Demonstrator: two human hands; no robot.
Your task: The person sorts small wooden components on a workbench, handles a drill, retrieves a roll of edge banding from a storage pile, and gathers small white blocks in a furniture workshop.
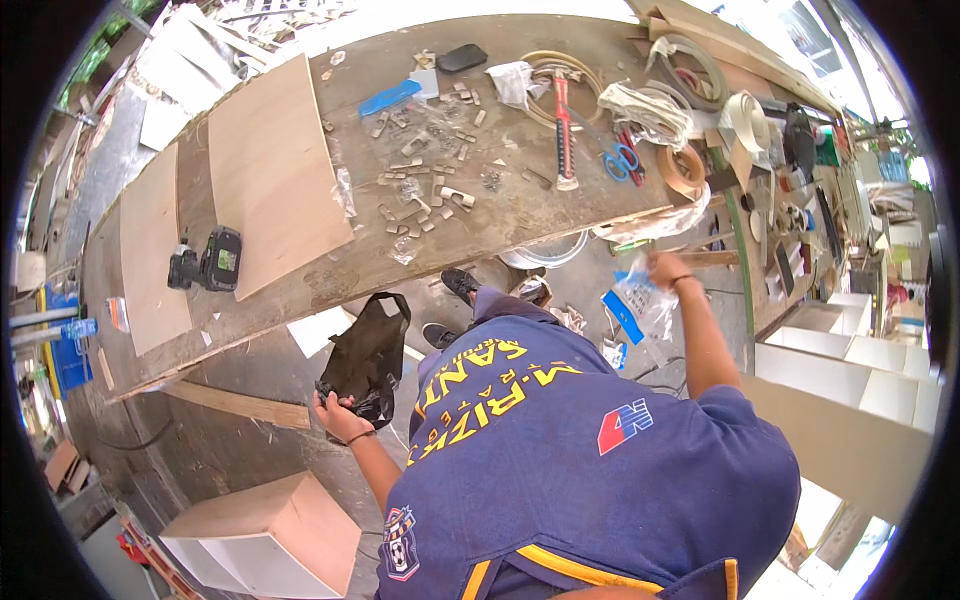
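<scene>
Beside the person's left knee, below the near edge of the workbench [385, 272], the left hand [345, 418] grips a black bag [370, 345] by its near left side, the fingers curled into the crumpled material. The bag hangs with its mouth spread and a handle loop at its far right corner. It looks thin, light and floppy, so it would likely fold if held by one spot only; the rim or the loop seems the surest place to take hold.

Out to the right, apart from the bag, the right hand [668, 270] is closed on the upper part of a clear plastic packet [652, 308] with a blue strip. How the fingertips meet is too small to tell. The packet looks light, soft and probably slick; a pinch on its gathered top should serve better than a flat hold on the film. What it contains cannot be made out.

On the workbench, small metal pieces [437, 190] lie scattered in the middle, with a cordless drill [218, 260] to the left and a hammer [564, 135], blue-handled scissors [619, 163] and a tape roll [697, 180] to the right.
</scene>
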